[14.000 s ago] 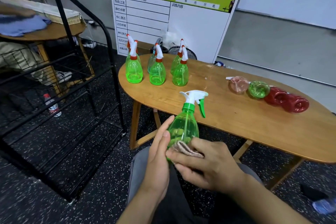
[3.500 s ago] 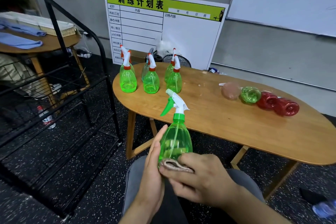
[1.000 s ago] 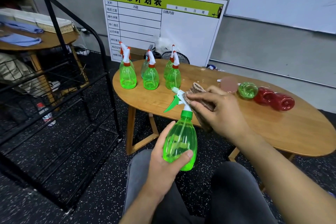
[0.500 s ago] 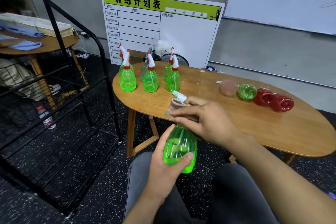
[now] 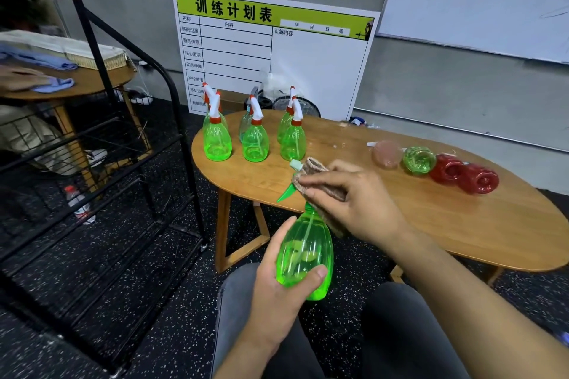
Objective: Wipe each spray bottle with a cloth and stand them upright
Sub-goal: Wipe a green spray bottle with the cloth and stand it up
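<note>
Beyond the hands stands an oval wooden table (image 5: 462,224) on a dark speckled floor (image 5: 123,271). Behind it a green-headed chart board (image 5: 320,71) leans against the grey wall (image 5: 431,86), a whiteboard (image 5: 477,0) up right. Left of the hands, a black metal rack (image 5: 129,138) and a round table (image 5: 92,83).

Indoor light, soft and even, approx. from overhead; no hard shadows. Worktop (image 5: 462,224) shows a mild sheen at frame right, and the red bottles (image 5: 465,175) carry small specular highlights. Green bottle (image 5: 304,255) at centre glows translucent, well lit. Left of frame much dimmer: black rack (image 5: 129,120) and floor go near-black, detail lost. Wide-angle lens: strong barrel distortion, whiteboard (image 5: 480,0) edge and rack lean at the borders. Centre fairly sharp; upper left corner soft, slight blur.
</note>
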The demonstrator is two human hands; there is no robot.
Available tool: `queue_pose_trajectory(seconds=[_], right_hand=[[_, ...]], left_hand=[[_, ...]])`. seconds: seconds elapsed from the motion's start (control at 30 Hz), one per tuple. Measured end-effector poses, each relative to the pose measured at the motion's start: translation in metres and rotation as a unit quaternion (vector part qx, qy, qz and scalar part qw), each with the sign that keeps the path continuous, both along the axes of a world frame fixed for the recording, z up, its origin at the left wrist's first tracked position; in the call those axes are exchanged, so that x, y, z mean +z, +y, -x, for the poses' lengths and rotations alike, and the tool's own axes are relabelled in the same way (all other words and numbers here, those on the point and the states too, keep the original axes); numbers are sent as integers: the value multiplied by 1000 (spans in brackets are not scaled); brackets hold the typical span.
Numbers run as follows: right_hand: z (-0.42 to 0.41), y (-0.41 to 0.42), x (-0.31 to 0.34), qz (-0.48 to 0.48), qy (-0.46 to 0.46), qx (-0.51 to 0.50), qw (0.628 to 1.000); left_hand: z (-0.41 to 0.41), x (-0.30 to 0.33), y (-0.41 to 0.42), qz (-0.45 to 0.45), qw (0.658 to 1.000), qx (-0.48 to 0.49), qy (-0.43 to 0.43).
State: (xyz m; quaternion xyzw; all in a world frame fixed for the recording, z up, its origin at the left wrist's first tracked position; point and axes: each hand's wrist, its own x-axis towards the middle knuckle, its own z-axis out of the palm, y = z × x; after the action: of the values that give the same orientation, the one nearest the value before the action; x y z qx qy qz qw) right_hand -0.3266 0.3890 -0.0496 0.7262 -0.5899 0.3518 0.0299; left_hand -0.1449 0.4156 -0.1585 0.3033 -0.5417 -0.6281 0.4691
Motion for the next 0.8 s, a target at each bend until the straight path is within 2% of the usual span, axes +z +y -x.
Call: queue_pose_trajectory(seconds=[0.13,0.27,0.4,0.53,0.63,0.7,0.8], right_hand=[[5,5,3,27,0,-57,998],[9,11,-3,-39,35,34,998],[15,14,-6,19,30,-45,998],[14,18,-19,-20,29,32,999],[19,14,-15,5,44,-12,999],[20,7,-5,43,-10,-57,997],[16,-10,12,46,-166,-35,984]], left_hand=[[-1,0,-2,2,1000,-4,9],[-1,-1,-3,-2,1000,1,18],[2,-2,-3,-1,1000,-6,8],[1,-3,-1,2,1000,4,-4],[2,-3,0,0,1000,-2,-9],[2,-2,1,1,1000,-11,-7],[2,-1,3,4,1000,-21,-1]])
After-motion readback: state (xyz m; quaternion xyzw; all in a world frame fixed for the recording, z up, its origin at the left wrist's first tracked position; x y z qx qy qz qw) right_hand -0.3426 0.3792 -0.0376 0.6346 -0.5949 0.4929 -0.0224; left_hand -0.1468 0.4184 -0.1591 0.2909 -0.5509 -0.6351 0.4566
